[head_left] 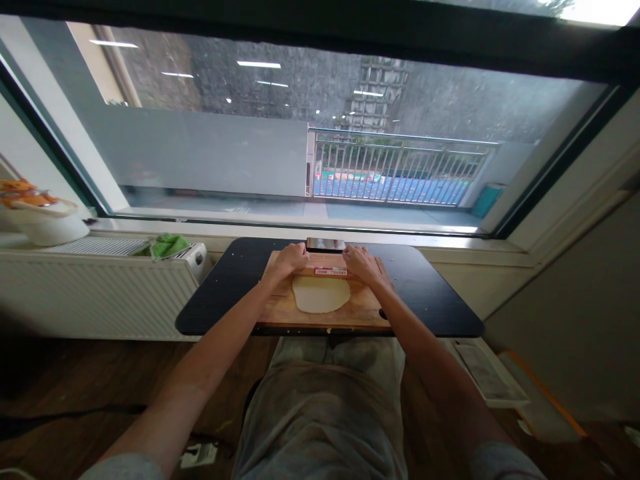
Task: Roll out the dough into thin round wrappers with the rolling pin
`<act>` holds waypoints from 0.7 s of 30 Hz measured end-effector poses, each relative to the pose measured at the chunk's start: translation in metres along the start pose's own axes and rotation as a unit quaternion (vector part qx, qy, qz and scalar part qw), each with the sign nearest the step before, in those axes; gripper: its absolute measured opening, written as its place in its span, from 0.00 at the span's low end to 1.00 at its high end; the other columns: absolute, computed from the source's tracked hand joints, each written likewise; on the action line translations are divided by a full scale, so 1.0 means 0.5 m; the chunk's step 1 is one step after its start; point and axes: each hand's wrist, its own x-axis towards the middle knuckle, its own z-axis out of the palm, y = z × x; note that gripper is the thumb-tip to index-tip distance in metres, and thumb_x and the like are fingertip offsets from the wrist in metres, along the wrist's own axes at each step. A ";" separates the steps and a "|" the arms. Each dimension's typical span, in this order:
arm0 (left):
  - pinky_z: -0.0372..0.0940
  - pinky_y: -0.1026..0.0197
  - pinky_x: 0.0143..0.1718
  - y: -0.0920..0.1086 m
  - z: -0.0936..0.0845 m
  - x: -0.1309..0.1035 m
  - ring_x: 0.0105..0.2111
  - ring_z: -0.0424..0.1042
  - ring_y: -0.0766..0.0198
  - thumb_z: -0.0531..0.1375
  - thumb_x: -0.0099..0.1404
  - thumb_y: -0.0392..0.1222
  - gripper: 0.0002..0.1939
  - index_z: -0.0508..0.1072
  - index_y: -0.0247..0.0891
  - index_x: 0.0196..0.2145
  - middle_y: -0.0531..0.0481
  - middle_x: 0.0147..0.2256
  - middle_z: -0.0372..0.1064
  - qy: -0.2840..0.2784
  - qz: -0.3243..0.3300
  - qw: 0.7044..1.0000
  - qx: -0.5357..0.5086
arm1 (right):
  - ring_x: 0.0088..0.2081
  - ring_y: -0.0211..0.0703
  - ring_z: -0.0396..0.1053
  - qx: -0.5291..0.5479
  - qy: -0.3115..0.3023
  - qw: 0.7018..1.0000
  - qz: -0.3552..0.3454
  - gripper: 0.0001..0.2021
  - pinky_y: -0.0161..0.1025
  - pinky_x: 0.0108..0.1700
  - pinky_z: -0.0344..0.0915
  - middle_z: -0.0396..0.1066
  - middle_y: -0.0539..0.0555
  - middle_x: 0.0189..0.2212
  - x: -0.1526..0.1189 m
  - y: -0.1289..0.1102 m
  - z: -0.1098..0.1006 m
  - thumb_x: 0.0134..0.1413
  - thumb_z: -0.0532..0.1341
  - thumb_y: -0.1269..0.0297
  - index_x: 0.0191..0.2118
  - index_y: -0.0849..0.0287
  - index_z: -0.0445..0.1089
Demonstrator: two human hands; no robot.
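A flat, pale sheet of rolled-out dough lies on a wooden board. Across the far part of the board, just beyond the dough, is a wooden rolling pin with a red and white label facing me. My left hand is closed around its left end, and my right hand is curled over its right end. The fingers of both hands are partly hidden on the far side. A phone-like flat object stands or lies behind the pin, between the hands.
The board sits on a black table with rounded corners, below a large window. On the left, a white radiator carries a green cloth, with a white container beside it. A white low shelf stands at lower right.
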 end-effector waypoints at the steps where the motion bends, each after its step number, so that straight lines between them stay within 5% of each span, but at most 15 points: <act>1: 0.72 0.58 0.48 -0.001 0.000 -0.006 0.50 0.82 0.50 0.50 0.78 0.46 0.22 0.80 0.34 0.53 0.34 0.52 0.82 -0.009 0.004 1.000 0.001 | 0.55 0.55 0.75 -0.011 -0.010 1.000 -0.021 0.23 0.42 0.51 0.67 0.79 0.64 0.54 -0.009 -0.002 -0.005 0.80 0.43 0.61 0.61 0.58 0.72; 5: 0.71 0.59 0.47 0.007 0.000 -0.035 0.50 0.82 0.49 0.54 0.76 0.48 0.21 0.84 0.34 0.48 0.33 0.51 0.82 -0.039 0.030 0.999 0.011 | 0.50 0.51 0.78 -0.053 -0.052 0.990 -0.117 0.18 0.39 0.50 0.67 0.80 0.64 0.52 -0.053 -0.010 -0.021 0.79 0.48 0.66 0.58 0.61 0.74; 8: 0.71 0.57 0.48 0.016 0.002 -0.067 0.49 0.82 0.47 0.58 0.72 0.46 0.18 0.85 0.34 0.45 0.32 0.49 0.83 -0.053 0.049 0.997 0.024 | 0.52 0.52 0.78 -0.085 -0.041 0.987 -0.130 0.17 0.40 0.53 0.68 0.79 0.68 0.53 -0.095 -0.016 -0.023 0.77 0.51 0.69 0.59 0.63 0.73; 14: 0.72 0.53 0.49 0.022 0.009 -0.117 0.47 0.83 0.47 0.50 0.77 0.45 0.23 0.83 0.33 0.50 0.31 0.47 0.82 -0.012 0.048 0.998 0.047 | 0.49 0.53 0.78 -0.145 0.001 0.980 -0.137 0.18 0.41 0.51 0.69 0.79 0.67 0.50 -0.172 -0.032 -0.028 0.78 0.47 0.70 0.57 0.63 0.72; 21: 0.73 0.53 0.47 0.033 -0.007 -0.100 0.46 0.83 0.45 0.51 0.75 0.44 0.23 0.84 0.30 0.47 0.29 0.46 0.82 -0.003 0.025 0.999 0.038 | 0.52 0.55 0.76 -0.157 0.003 0.981 -0.117 0.18 0.42 0.50 0.67 0.78 0.70 0.53 -0.158 -0.047 -0.035 0.77 0.49 0.70 0.58 0.65 0.73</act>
